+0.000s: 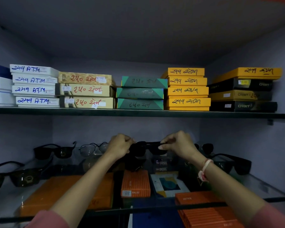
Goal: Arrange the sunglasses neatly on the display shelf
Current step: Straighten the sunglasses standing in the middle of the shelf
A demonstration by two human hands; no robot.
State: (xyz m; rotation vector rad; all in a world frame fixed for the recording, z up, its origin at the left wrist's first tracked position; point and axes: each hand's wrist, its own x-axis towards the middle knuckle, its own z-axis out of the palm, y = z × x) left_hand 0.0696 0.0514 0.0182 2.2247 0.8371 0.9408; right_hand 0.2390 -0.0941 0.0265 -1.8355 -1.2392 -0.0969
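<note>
A pair of black sunglasses [145, 148] hangs above the middle of the glass display shelf [262, 186], held at both ends. My left hand [120, 146] grips its left end and my right hand [178, 145] pinches its right end. More dark sunglasses stand on the glass: one pair at back left [54, 151], one at front left [15, 176], one at right [234, 163], and one at the back [206, 147], half hidden behind my right hand. A clear-lens pair [92, 148] stands left of my left hand.
The upper shelf [138, 112] carries stacks of labelled boxes: white [34, 86], beige [87, 91], green [141, 93], yellow [187, 89] and black-and-yellow [243, 91]. Orange boxes [135, 184] and others lie under the glass. Grey walls close in both sides.
</note>
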